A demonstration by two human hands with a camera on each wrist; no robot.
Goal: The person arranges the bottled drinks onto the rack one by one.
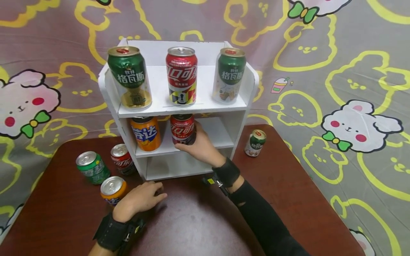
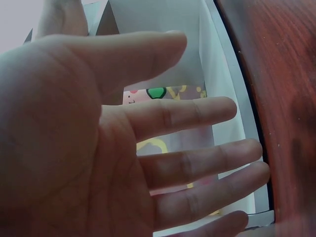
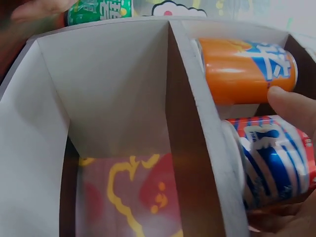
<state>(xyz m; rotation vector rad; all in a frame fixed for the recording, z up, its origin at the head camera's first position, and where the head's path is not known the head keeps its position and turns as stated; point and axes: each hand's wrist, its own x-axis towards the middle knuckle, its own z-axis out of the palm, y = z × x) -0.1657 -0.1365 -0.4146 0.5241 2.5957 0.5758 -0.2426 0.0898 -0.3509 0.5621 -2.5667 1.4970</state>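
A white three-tier shelf (image 1: 221, 135) stands on a dark wooden table (image 1: 198, 224). On its middle tier my right hand (image 1: 191, 139) grips a red cola can (image 1: 182, 128) beside an orange soda can (image 1: 145, 133). The right wrist view shows the same red can (image 3: 271, 163), the orange can (image 3: 247, 69) and my thumb (image 3: 296, 103) on the red can. My left hand (image 1: 153, 193) rests on the table in front of the shelf, fingers relaxed and holding nothing. In the left wrist view its fingers (image 2: 197, 163) are spread before the shelf's bottom compartment (image 2: 217, 74).
The top tier carries a green can (image 1: 128, 76), a red cola can (image 1: 181, 75) and a green-and-white can (image 1: 229, 74). Left of the shelf stand a green soda can (image 1: 92, 167), a red cola can (image 1: 121, 159) and an orange can (image 1: 112, 190). A small green can (image 1: 255, 143) stands on the right.
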